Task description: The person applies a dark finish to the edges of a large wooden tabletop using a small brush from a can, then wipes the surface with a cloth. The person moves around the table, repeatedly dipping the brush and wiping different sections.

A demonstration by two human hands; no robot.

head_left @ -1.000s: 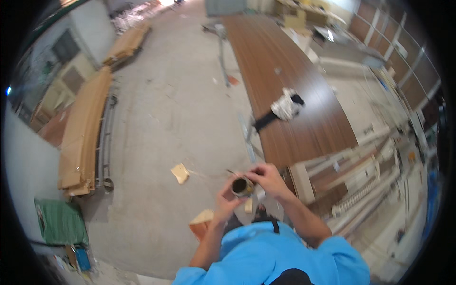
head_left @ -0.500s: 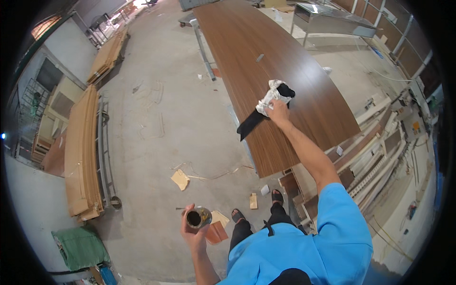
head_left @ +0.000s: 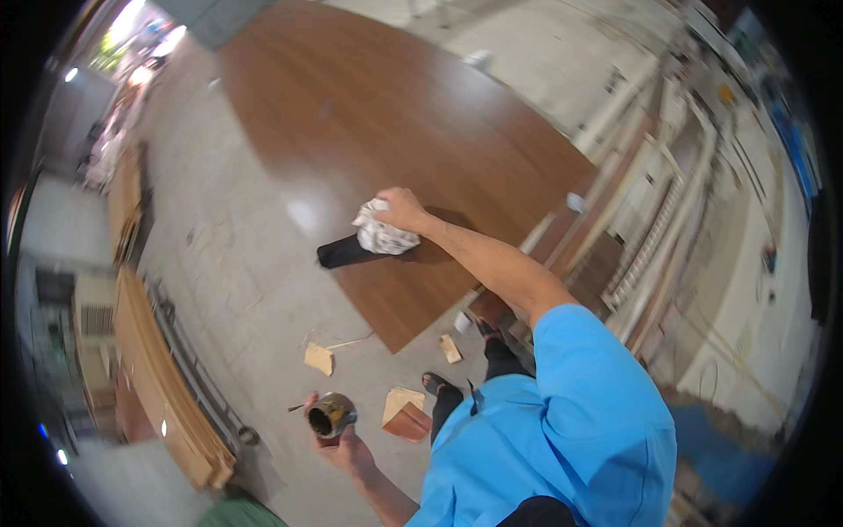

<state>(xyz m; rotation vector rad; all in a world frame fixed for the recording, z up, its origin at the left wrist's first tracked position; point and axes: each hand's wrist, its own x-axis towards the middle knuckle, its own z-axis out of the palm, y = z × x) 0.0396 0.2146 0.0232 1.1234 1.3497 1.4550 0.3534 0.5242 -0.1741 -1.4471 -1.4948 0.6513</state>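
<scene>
My right hand (head_left: 401,209) is closed on a crumpled white rag (head_left: 383,235) with dark spots, pressed to the near part of a brown wood-grain board (head_left: 421,105). A black cloth strip (head_left: 342,253) trails from under the rag and hangs past the board's left edge. Low on the left, my left hand (head_left: 345,450) is wrapped round a stained can (head_left: 341,411) with a dark opening, held tilted over the floor. A thin stick-like thing (head_left: 297,407) juts out beside the can; whether my fingers hold it too is unclear.
Long timber strips (head_left: 632,237) lie piled right of the board. Stacked tan panels (head_left: 162,378) lean on a wheeled metal frame (head_left: 189,369) at the left. Scraps of board (head_left: 407,413) and a small wooden block (head_left: 450,349) lie near my feet.
The view has turned, shifting the board left. My right hand has drawn the rag and black cloth nearer, toward the board's near end. The can in my left hand is more tilted.
</scene>
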